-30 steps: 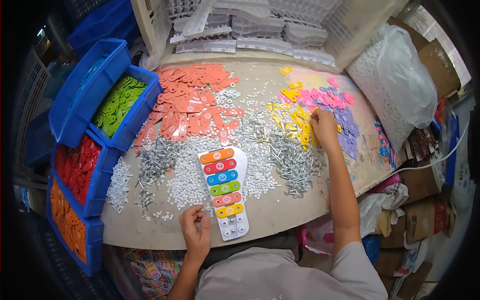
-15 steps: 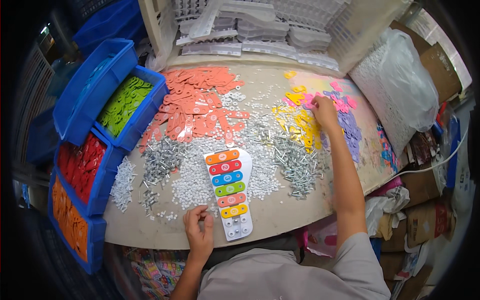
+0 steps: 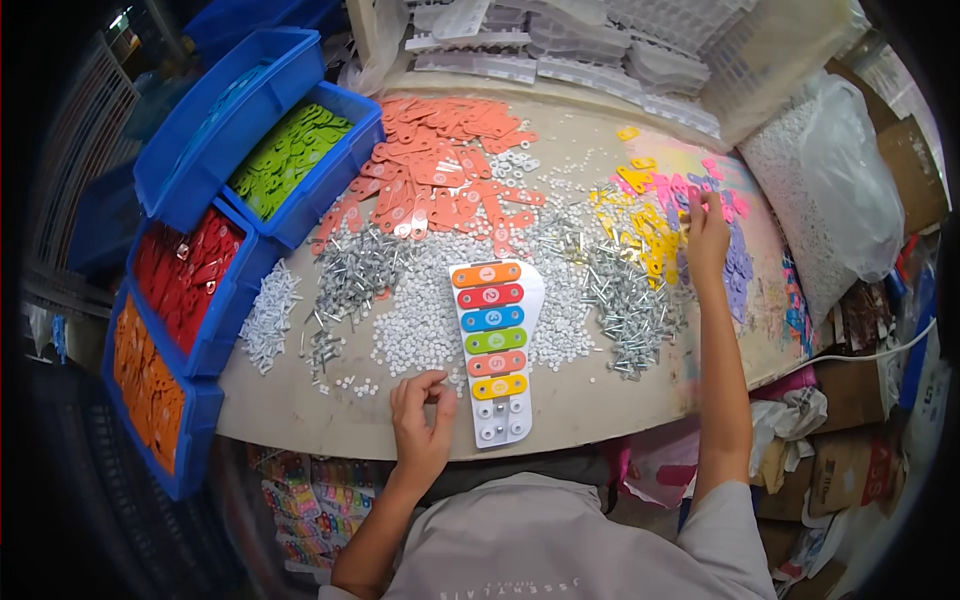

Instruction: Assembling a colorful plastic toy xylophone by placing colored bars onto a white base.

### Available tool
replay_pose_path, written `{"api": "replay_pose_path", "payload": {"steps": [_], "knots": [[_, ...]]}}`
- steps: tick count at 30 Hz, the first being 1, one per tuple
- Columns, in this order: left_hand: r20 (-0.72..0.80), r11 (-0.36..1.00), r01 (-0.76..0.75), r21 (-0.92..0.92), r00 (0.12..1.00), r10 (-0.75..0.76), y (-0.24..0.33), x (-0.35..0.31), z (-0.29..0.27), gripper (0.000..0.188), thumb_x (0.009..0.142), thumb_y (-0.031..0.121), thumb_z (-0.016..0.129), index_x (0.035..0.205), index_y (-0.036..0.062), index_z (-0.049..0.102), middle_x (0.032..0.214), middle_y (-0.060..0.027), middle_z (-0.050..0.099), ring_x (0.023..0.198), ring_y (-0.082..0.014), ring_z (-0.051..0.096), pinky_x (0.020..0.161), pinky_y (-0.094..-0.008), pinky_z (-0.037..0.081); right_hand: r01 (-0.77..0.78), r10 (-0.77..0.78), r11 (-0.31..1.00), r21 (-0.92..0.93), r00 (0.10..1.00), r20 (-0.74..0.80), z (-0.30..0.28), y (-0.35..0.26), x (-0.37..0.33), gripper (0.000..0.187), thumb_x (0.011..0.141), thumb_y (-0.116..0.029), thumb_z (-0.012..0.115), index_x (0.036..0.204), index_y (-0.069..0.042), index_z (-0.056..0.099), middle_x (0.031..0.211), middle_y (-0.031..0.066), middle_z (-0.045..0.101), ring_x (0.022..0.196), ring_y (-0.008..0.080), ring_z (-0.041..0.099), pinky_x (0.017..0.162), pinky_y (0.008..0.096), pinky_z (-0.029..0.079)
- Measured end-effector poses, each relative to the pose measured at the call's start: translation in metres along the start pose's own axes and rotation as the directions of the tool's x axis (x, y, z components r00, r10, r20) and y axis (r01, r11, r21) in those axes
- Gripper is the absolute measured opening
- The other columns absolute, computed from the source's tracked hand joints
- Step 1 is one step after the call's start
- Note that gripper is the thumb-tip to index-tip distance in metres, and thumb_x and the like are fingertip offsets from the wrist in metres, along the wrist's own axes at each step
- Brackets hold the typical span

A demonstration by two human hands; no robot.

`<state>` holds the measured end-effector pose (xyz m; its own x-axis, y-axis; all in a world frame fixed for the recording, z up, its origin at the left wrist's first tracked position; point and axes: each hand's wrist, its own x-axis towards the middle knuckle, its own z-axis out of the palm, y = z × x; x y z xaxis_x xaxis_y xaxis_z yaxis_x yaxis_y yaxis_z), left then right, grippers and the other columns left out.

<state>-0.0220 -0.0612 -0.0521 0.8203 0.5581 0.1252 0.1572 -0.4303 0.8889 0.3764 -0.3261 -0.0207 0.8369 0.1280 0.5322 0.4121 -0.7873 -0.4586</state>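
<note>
A toy xylophone [image 3: 531,310] with a white base lies upright before me, wide end away, with orange, red, blue, green, coral and yellow bars fixed across it. Its narrow near end shows bare white pegs. Just left of that end rests my left hand [image 3: 422,425], fingers loosely curled, thumb apart, nothing visible in it. My right hand [image 3: 708,240] reaches far right, fingertips pinched together among pink bars [image 3: 738,203] and purple bars [image 3: 738,275]. What they pinch, if anything, is too small to make out. Yellow bars [image 3: 655,245] lie just left of it.
Coral bars [image 3: 440,180], white beads [image 3: 420,330] and metal pins [image 3: 625,300] cover much of the table. Blue bins [image 3: 205,385] of green, red and orange bars line the left. A plastic bag of white pieces [image 3: 835,190] stands right; a crate of white bases [image 3: 590,50] stands behind.
The view has shifted, so the table sits further right and higher. My right hand has moved slightly nearer, from the pink bars toward the purple ones. My left hand stays beside the xylophone.
</note>
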Motion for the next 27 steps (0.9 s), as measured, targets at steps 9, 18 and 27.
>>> {"api": "replay_pose_path", "payload": {"steps": [9,18,27], "knots": [[-0.016,0.951,0.136,-0.279,0.989,-0.146,0.006,-0.007,0.004,0.035,0.091,0.005,0.067,0.124,-0.0001,0.056,0.091,-0.0067,0.063,0.087,-0.0195,0.057,0.087,-0.0361,0.044,-0.38,-0.27,0.818,0.433,0.412,0.871,-0.092,-0.206,-0.148,0.024,0.098,-0.007,0.057,0.121,-0.003,0.059,0.079,0.0058,0.061,0.071,0.0103,0.057,0.066,0.0273,0.045],[0.098,0.996,-0.054,0.066,0.994,0.048,0.02,-0.004,0.003,0.055,0.083,0.009,0.077,0.131,0.0023,0.05,0.084,-0.0018,0.058,0.088,-0.017,0.05,0.091,-0.0345,0.038,-0.327,-0.256,0.85,0.412,0.426,0.868,-0.076,-0.207,-0.187,0.015,0.098,-0.012,0.064,0.103,-0.003,0.053,0.081,0.012,0.068,0.07,0.0204,0.067,0.063,0.0313,0.048],[0.117,0.997,-0.066,0.043,0.991,0.06,0.023,-0.004,0.005,0.056,0.08,0.004,0.077,0.13,0.0017,0.051,0.085,-0.0025,0.055,0.088,-0.0166,0.048,0.091,-0.0324,0.038,-0.269,-0.071,0.932,0.244,0.522,0.85,-0.07,-0.189,-0.193,0.034,0.088,-0.028,0.078,0.088,-0.005,0.054,0.067,0.01,0.062,0.057,0.0209,0.062,0.054,0.0339,0.047]]}}
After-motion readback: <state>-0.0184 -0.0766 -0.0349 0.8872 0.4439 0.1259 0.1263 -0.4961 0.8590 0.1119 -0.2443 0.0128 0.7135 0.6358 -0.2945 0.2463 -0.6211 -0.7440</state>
